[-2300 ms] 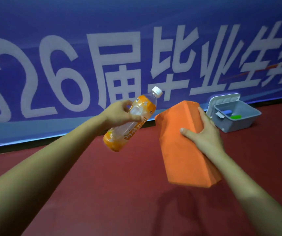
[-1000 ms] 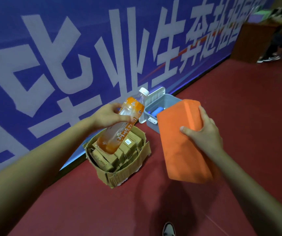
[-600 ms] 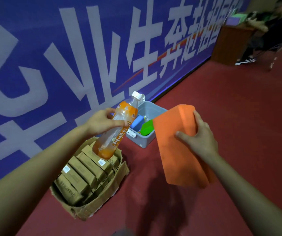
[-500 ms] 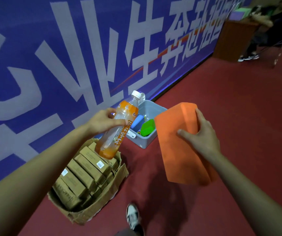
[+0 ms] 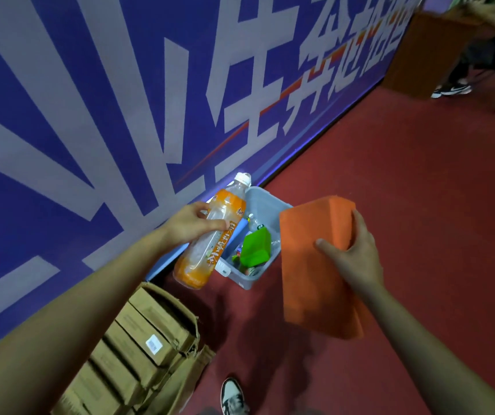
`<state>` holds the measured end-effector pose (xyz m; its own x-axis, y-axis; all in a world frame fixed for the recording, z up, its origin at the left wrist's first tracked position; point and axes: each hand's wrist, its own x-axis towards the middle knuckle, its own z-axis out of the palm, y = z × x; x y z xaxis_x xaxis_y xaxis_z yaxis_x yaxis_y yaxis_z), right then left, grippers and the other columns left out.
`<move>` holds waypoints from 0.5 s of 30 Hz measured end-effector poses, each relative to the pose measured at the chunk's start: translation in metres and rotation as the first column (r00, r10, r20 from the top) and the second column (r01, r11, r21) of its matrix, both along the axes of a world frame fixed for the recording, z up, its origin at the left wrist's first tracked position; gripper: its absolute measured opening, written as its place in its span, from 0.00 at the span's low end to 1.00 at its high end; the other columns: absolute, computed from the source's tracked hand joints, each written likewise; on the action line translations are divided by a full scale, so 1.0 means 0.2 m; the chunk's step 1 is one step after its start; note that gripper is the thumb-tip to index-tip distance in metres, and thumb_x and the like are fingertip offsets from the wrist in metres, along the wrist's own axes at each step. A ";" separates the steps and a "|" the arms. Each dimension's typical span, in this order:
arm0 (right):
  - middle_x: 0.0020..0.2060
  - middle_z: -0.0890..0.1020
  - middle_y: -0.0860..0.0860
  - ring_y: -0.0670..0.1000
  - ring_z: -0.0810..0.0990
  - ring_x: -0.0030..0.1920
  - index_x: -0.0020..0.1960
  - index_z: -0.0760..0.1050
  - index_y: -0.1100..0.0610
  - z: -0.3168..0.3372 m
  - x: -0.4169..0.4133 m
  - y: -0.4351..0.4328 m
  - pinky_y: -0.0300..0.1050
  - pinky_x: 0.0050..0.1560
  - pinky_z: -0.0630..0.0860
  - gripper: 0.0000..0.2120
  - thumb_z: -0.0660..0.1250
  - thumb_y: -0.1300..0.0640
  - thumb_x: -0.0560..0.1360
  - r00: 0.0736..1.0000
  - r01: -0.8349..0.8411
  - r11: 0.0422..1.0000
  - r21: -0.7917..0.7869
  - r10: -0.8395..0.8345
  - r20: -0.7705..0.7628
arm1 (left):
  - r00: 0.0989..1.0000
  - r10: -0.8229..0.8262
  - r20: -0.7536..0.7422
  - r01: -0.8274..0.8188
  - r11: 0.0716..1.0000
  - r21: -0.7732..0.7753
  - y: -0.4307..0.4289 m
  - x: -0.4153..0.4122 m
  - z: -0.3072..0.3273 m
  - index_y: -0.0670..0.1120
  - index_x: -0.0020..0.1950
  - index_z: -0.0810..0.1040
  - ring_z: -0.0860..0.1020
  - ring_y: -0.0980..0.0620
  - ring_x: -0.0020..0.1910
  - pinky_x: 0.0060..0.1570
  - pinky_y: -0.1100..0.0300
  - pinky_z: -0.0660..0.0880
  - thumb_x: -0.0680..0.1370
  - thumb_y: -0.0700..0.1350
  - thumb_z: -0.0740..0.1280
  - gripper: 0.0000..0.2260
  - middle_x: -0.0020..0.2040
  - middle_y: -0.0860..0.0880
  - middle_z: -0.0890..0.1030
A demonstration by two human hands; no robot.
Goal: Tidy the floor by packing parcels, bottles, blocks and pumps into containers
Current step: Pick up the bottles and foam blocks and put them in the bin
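Observation:
My left hand (image 5: pixel 190 224) grips an orange-labelled drink bottle (image 5: pixel 210 235) with a white cap, tilted, in the air over the left edge of a grey plastic bin (image 5: pixel 265 202). My right hand (image 5: pixel 354 253) holds a large orange foam block (image 5: pixel 309 271) by its upper right side, just right of the bin and above the floor. Inside the bin lie a green block (image 5: pixel 256 247), a clear bottle and some blue items, partly hidden by the held bottle. A cardboard box (image 5: pixel 186 372) packed with several brown parcels (image 5: pixel 138 339) stands on the floor at lower left.
A blue banner wall (image 5: pixel 120 100) with big white characters runs along the left. The red floor (image 5: pixel 419 190) stretches right. A brown wooden stand (image 5: pixel 419 49) and a seated person's shoe (image 5: pixel 452 89) are at the far top right. My own shoe (image 5: pixel 232 396) shows at the bottom.
I have walked closer to the grey bin; it and the cardboard box loom larger and nearer. Both hands keep their hold on the bottle and the orange block.

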<state>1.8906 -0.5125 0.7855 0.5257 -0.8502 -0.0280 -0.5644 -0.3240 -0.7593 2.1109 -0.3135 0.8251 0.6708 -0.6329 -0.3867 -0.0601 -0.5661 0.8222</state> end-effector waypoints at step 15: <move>0.64 0.69 0.63 0.63 0.70 0.63 0.77 0.53 0.54 -0.51 0.98 -0.94 0.52 0.62 0.68 0.50 0.75 0.50 0.62 0.965 -0.222 0.974 0.037 0.224 -0.135 | 0.966 0.234 -0.109 -0.196 0.940 0.279 -0.71 0.72 -0.64 0.44 0.64 0.73 0.79 0.46 0.53 0.50 0.59 0.74 0.64 0.55 0.75 0.32 0.57 0.45 0.79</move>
